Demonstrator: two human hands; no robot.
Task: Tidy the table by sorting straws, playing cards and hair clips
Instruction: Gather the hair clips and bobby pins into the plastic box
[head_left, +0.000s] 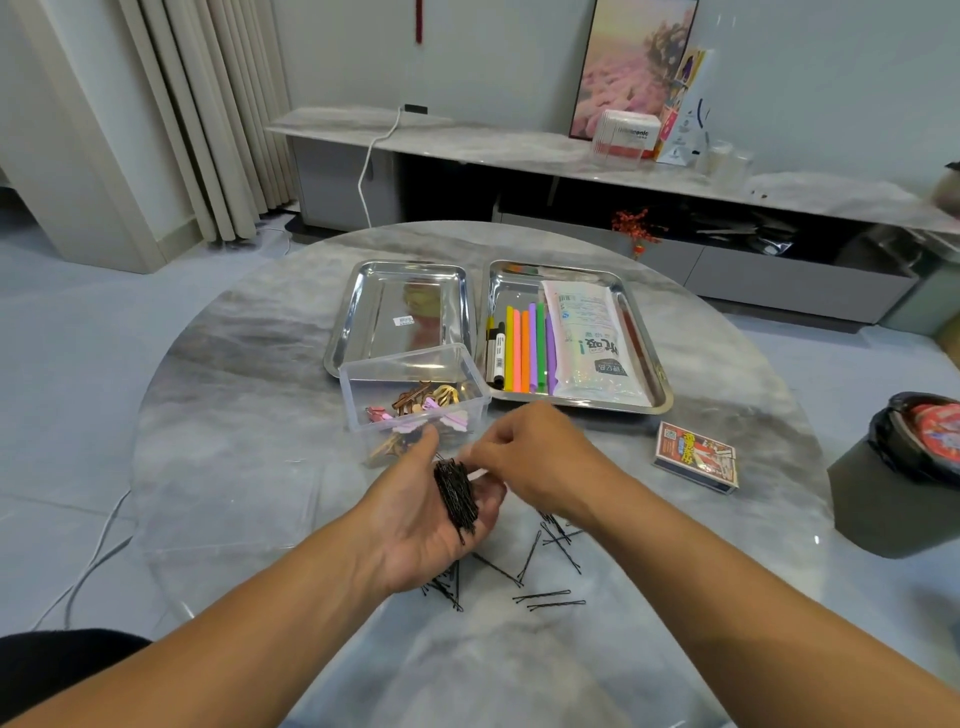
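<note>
Bobby pins (457, 499) lie bundled across the left hand's (431, 525) cupped grip.

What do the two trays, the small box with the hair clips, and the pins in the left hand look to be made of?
Left tray and right tray: polished metal, likely steel, with mirror reflections. Box: clear plastic, contents visible through its walls. Pins in the left hand: thin dark wire, probably coated metal.

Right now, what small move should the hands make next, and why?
Probably the right hand should lay its pin onto the bundle of black hairpins cupped in the left hand, then pick another: loose hairpins lie on the table.
</note>
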